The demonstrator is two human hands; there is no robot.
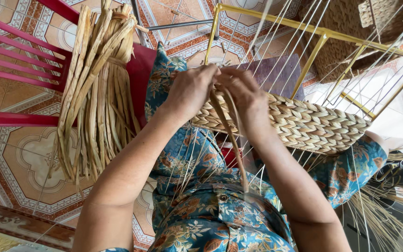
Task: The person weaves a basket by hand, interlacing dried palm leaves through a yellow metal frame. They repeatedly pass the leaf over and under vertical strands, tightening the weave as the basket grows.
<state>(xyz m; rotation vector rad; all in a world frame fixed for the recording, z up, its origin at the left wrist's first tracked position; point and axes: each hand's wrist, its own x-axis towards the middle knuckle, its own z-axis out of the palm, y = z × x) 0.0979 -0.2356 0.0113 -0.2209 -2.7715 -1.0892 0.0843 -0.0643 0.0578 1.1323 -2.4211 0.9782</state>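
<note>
A half-woven basket (304,123) of pale braided straw lies across my lap on a yellow metal frame (318,42) strung with thin white wires. My left hand (190,91) and my right hand (241,93) meet at the basket's left end. Both pinch a long tan straw strand (232,140) that trails down toward my lap. My fingers press it against the woven edge. I wear blue flower-patterned clothes (201,200).
A thick bundle of dried straw (94,88) hangs over a red plastic chair (19,60) at the left. Patterned floor tiles (19,158) lie below. Loose straw stalks (383,210) spread at the lower right, and another woven piece (350,23) sits at the upper right.
</note>
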